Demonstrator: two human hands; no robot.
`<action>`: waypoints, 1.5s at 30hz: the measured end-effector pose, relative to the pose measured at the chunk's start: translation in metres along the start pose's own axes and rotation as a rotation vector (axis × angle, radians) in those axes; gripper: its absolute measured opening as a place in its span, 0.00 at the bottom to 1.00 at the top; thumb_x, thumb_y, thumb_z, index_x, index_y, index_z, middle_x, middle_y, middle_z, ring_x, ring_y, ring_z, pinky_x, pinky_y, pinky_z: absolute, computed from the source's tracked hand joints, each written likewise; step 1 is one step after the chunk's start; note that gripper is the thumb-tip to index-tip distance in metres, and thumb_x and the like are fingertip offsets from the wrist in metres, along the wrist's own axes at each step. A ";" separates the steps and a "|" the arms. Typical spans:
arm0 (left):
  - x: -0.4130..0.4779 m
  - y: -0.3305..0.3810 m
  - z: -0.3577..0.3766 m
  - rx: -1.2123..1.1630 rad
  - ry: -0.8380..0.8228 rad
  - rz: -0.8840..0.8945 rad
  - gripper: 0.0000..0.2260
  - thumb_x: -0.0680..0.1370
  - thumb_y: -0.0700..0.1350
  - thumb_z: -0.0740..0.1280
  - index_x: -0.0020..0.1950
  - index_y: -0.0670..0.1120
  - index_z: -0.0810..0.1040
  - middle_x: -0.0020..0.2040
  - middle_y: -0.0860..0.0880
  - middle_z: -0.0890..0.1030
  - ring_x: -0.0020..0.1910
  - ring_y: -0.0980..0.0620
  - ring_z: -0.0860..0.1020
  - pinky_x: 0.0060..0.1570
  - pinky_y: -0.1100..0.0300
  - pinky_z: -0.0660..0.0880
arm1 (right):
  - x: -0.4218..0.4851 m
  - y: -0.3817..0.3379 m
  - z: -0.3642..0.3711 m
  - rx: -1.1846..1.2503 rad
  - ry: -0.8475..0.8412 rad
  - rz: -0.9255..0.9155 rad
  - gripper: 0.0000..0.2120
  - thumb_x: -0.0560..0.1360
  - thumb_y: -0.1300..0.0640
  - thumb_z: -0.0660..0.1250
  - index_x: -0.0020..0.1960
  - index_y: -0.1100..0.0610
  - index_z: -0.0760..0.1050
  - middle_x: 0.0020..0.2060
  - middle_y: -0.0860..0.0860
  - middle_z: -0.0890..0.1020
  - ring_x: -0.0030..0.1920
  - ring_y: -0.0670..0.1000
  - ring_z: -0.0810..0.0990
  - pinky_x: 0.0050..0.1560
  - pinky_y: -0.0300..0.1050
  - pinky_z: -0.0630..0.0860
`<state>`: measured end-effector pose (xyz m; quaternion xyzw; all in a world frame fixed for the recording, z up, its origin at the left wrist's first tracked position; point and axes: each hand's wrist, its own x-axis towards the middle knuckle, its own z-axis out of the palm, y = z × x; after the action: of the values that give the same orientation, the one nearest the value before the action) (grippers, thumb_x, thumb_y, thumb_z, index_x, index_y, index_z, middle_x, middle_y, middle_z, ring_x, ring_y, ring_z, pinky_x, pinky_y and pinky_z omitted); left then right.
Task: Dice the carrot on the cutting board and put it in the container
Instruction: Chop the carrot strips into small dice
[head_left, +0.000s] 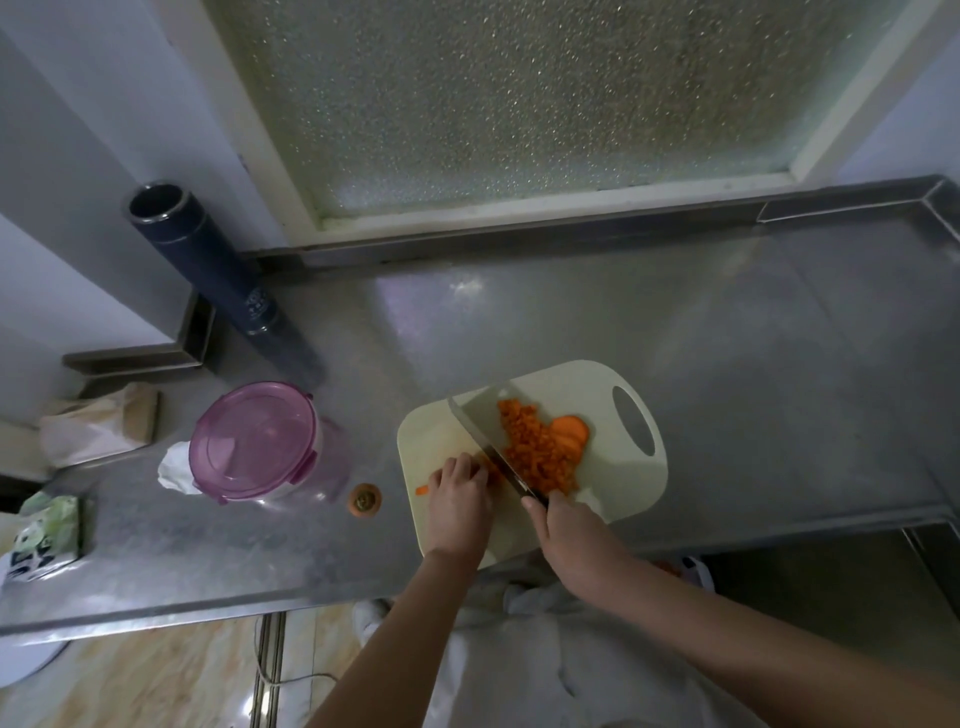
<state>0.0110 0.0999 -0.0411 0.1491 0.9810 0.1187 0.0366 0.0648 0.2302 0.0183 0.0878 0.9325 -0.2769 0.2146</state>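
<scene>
Head view showed my right hand (563, 525) gripping the knife (493, 441) and my left hand (460, 493) curled on remaining carrot strips (491, 470), with most dice (535, 452) heaped on the board (613, 499), slices (571, 434) uncut, and the container (260, 441) lidded, unfilled.

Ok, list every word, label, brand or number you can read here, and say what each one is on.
No text here can be read.
Dark cylindrical flask: a small pale mark low on its side, too blurred to read.
Green and white packet at the left counter edge: dark printing, too blurred and distorted to read.
Purple container lid, cutting board, knife: no lettering visible.
</scene>
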 end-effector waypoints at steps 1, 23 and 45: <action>0.000 0.000 0.000 0.006 -0.005 0.000 0.12 0.55 0.39 0.80 0.33 0.46 0.82 0.35 0.49 0.76 0.33 0.48 0.76 0.32 0.57 0.75 | 0.000 -0.001 0.001 -0.012 0.003 -0.009 0.21 0.82 0.47 0.47 0.55 0.61 0.71 0.48 0.57 0.80 0.50 0.56 0.79 0.42 0.41 0.66; -0.003 -0.007 0.003 -0.039 0.014 0.052 0.13 0.73 0.49 0.60 0.46 0.45 0.82 0.39 0.48 0.76 0.36 0.48 0.76 0.38 0.57 0.76 | 0.031 0.007 -0.007 0.219 0.057 0.094 0.22 0.81 0.46 0.50 0.50 0.62 0.74 0.43 0.60 0.81 0.47 0.60 0.79 0.45 0.48 0.71; -0.006 -0.009 0.000 -0.104 0.017 -0.038 0.09 0.66 0.40 0.74 0.45 0.44 0.81 0.42 0.46 0.77 0.42 0.44 0.76 0.40 0.52 0.75 | 0.007 0.001 -0.014 0.134 -0.059 0.058 0.16 0.81 0.46 0.54 0.49 0.59 0.71 0.40 0.52 0.74 0.41 0.52 0.73 0.41 0.42 0.68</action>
<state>0.0141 0.0894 -0.0428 0.1272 0.9764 0.1701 0.0380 0.0540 0.2392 0.0254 0.1208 0.9023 -0.3347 0.2434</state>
